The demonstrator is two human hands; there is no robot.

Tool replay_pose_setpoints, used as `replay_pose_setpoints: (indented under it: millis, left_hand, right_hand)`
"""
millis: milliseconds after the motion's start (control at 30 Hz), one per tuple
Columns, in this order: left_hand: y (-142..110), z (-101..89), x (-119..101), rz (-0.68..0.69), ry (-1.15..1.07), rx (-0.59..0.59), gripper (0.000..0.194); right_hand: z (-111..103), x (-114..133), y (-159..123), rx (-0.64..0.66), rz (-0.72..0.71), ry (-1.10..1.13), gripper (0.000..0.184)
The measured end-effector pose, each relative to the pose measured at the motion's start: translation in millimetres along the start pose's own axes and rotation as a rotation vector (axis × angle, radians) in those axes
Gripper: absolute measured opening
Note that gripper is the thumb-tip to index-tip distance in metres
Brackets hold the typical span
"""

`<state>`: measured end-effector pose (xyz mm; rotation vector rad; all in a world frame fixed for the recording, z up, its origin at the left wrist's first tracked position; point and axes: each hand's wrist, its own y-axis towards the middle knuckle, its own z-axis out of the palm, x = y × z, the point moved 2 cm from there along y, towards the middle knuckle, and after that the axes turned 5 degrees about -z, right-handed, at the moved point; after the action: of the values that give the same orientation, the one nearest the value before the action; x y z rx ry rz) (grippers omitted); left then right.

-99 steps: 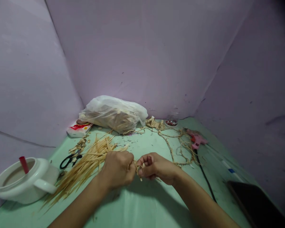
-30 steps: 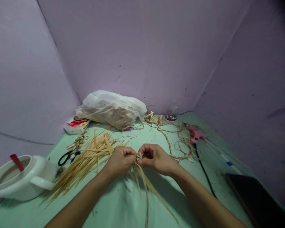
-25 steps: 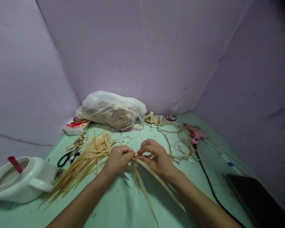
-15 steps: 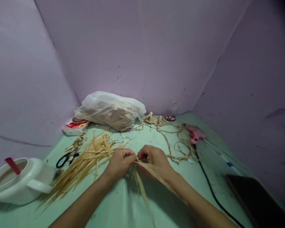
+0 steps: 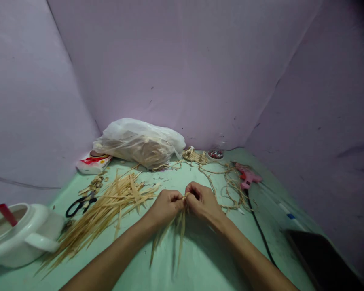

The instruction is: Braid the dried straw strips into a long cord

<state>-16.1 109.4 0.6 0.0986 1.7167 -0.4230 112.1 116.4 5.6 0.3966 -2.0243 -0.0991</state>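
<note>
Fingers of our left hand (image 5: 166, 205) and right hand (image 5: 204, 202) are pinched on thin, flat, straw-coloured fibre strips (image 5: 182, 230). Top ends sit between our fingertips, tails hang below; can't tell if they touch the pale green bench (image 5: 182, 178).

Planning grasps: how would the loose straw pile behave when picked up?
The straw pile is probably light, looking thin-stranded. Likely semi-stiff: some ends stick out fairly straight. It may shed pieces; strands cross loosely, no tie visible.
</note>
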Motion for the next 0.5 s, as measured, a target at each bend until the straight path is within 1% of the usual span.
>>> replay_pose_setpoints:
  millis: [67, 133, 200, 267, 300, 367, 433, 467, 500]
  left_hand:
    - [13.1, 8.0, 2.3, -0.028, -0.082, 0.024, 0.019]
    - [28.9, 16.4, 6.2, -0.08, -0.185, 0.016, 0.019]
    - [46.9, 23.8, 10.1, -0.126, -0.217, -0.035, 0.017]
    - [65.9, 28.4, 12.9, -0.158, -0.171, -0.125, 0.015]
    - [75.1, 29.2, 13.8, -0.171, -0.124, -0.181, 0.014]
    - [92.1, 28.3, 14.8, -0.204, -0.004, -0.29, 0.012]
    - [106.2, 24.7, 14.9, -0.228, 0.144, -0.385, 0.012]
    - [112.2, 22.6, 14.9, -0.237, 0.195, -0.415, 0.013]
    - [117.9, 21.1, 14.9, -0.238, 0.198, -0.412, 0.013]
  right_hand:
    - [-5.5, -10.6, 5.5, -0.034, 0.046, 0.101, 0.007]
    - [-9.9, -22.0, 12.5, -0.059, 0.112, 0.237, 0.007]
    - [-13.0, -35.2, 21.1, -0.104, 0.225, 0.329, 0.012]
    - [-14.7, -49.9, 31.8, -0.162, 0.348, 0.322, 0.015]
    - [-15.2, -57.1, 38.2, -0.185, 0.383, 0.284, 0.015]
    - [-15.5, -69.9, 52.6, -0.198, 0.377, 0.198, 0.013]
    - [-15.7, -79.8, 67.5, -0.192, 0.297, 0.123, 0.011]
    - [-15.9, -83.6, 74.2, -0.185, 0.259, 0.086, 0.011]
    - [-16.1, -86.7, 80.1, -0.176, 0.235, 0.043, 0.011]
